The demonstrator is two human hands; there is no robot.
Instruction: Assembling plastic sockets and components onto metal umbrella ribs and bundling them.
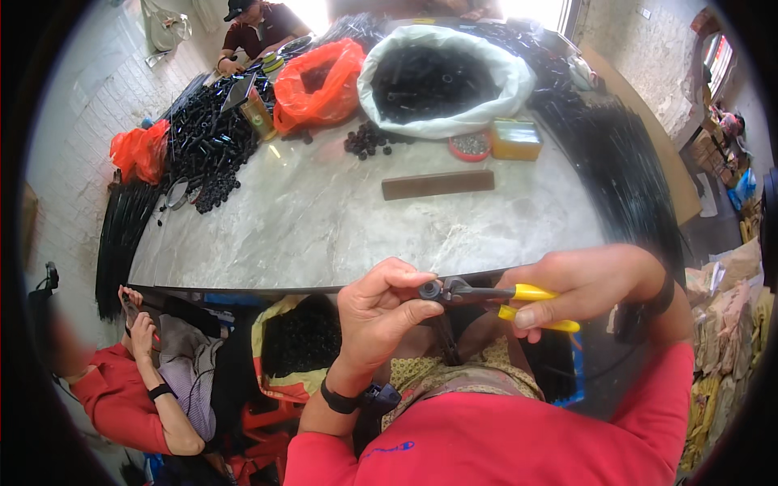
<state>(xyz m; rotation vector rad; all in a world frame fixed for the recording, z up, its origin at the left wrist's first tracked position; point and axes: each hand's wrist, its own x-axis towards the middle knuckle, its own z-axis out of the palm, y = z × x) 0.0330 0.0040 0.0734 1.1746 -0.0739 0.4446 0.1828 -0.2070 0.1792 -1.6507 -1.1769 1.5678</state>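
My left hand (374,306) pinches a small round black part (430,289) with a hole in its end, between thumb and forefinger. Closed round the yellow handles of a pair of pliers (486,295) is my right hand (596,279). The dark jaws of the pliers meet the black part at my left fingertips; whether they grip it I cannot tell. Below the jaws a dark, thin bundle or rod (446,340) runs down toward my lap. Both hands are just in front of the table's near edge.
The marble-look table (324,227) carries a brown bar (438,185), a red tub of small metal pieces (470,147), a yellow box (516,139), a white sack (519,81) and piles of black parts (219,130). A red-sleeved co-worker (130,397) sits at left; another person (259,32) works across the table.
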